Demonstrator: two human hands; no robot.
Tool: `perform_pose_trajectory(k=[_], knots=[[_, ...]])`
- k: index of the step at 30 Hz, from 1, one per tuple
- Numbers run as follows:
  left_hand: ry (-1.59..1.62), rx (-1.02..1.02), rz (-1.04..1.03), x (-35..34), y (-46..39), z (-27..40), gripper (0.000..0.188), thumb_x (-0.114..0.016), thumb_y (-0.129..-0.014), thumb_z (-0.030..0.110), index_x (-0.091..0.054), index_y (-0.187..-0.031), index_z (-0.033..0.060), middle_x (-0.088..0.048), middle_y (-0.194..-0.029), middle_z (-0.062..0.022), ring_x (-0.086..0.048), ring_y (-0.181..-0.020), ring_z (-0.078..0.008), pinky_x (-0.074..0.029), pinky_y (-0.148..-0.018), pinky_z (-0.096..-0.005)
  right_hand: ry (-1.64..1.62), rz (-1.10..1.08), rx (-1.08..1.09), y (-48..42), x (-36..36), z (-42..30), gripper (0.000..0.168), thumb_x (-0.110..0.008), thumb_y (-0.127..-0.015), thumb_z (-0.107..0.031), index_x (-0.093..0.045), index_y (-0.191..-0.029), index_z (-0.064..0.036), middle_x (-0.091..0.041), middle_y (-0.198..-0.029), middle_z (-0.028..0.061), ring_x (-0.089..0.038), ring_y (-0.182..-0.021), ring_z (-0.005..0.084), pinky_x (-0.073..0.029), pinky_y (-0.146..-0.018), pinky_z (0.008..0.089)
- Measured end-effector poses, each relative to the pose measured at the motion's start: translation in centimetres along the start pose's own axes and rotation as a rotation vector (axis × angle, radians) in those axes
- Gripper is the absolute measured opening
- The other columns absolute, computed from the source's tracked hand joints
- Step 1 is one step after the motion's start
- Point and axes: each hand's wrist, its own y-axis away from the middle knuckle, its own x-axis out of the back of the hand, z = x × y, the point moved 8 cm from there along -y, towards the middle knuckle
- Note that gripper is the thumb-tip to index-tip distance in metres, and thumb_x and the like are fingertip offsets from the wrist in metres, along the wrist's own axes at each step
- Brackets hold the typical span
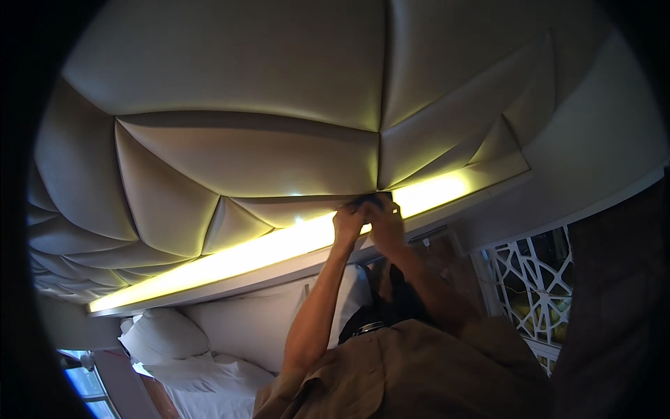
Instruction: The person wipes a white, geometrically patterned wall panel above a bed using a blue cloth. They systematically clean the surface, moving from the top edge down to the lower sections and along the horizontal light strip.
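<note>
My left hand (347, 224) and my right hand (386, 224) meet side by side in front of a glowing yellow light strip (282, 243). Between their fingers is a small dark object (372, 199), mostly covered, so its kind cannot be made out. It sits against the lower edge of a padded, leather-like wall panel (293, 157), just below a vertical seam. Both hands appear closed around it. The light strip runs along a pale ledge (246, 288) under the padding and is blocked from view where my hands are.
Below the ledge, white pillows (167, 335) and a white sheet (214, 398) lie on a bed to the left. A white lattice screen (539, 293) stands at the right, beside a dark brown surface (607, 293). A window (86, 382) shows at the lower left.
</note>
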Motion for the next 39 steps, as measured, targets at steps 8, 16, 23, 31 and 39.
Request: perform_pose_trajectory(k=[8, 16, 23, 31, 39], knots=[[0.298, -0.144, 0.067, -1.3, 6.3, 0.3, 0.034, -0.062, -0.093, 0.007, -0.062, -0.124, -0.0057, -0.073, -0.103, -0.0105, -0.072, -0.089, -0.0195, -0.057, -0.071, -0.0303, 0.173, -0.026, -0.363, -0.4, -1.7, 5.2, 0.015, -0.061, -0.088, -0.010, -0.066, -0.101, -0.006, -0.061, -0.108, 0.0156, -0.058, -0.100, 0.0349, -0.048, -0.084, 0.0492], [0.243, -0.250, 0.640, 9.2, 9.1, -1.1, 0.021, -0.059, -0.093, 0.002, -0.067, -0.112, -0.0027, -0.071, -0.110, -0.0129, -0.066, -0.096, -0.0209, -0.053, -0.085, -0.0338, 0.037, -0.210, -0.027, -2.2, -6.5, -9.3, 0.022, -0.062, -0.086, -0.014, -0.061, -0.103, 0.001, -0.054, -0.101, 0.0163, -0.058, -0.099, 0.0312, -0.053, -0.075, 0.0418], [-0.295, -0.316, 0.623, 6.9, 9.4, -0.1, 0.029, -0.064, -0.091, 0.015, -0.068, -0.115, -0.0011, -0.067, -0.117, -0.0201, -0.063, -0.109, -0.0371, -0.050, -0.095, -0.0424, -0.303, -0.277, 0.141, 0.1, -5.4, -9.7, 0.055, -0.060, -0.088, -0.029, -0.055, -0.136, -0.001, -0.042, -0.152, 0.0159, -0.041, -0.136, 0.0363, -0.028, -0.117, 0.0489], [-0.353, -0.403, 0.347, -5.5, 7.1, 5.0, 0.029, -0.064, -0.092, 0.021, -0.067, -0.110, -0.0009, -0.063, -0.122, -0.0240, -0.061, -0.114, -0.0419, -0.051, -0.094, -0.0463, -0.227, -0.270, 0.094, 2.5, -0.8, 2.7, 0.056, -0.060, -0.088, -0.031, -0.055, -0.139, -0.008, -0.047, -0.149, 0.0159, -0.034, -0.146, 0.0371, -0.023, -0.122, 0.0487], [-0.286, -0.571, 0.154, -19.0, 5.7, 7.5, 0.038, -0.060, -0.092, 0.034, -0.066, -0.123, 0.0118, -0.054, -0.142, -0.0157, -0.044, -0.139, -0.0354, -0.036, -0.115, -0.0477, -0.111, -0.009, -0.081, 5.9, 6.1, 14.8, 0.051, -0.059, -0.089, -0.029, -0.058, -0.135, -0.007, -0.053, -0.144, 0.0161, -0.038, -0.143, 0.0383, -0.027, -0.120, 0.0495]])
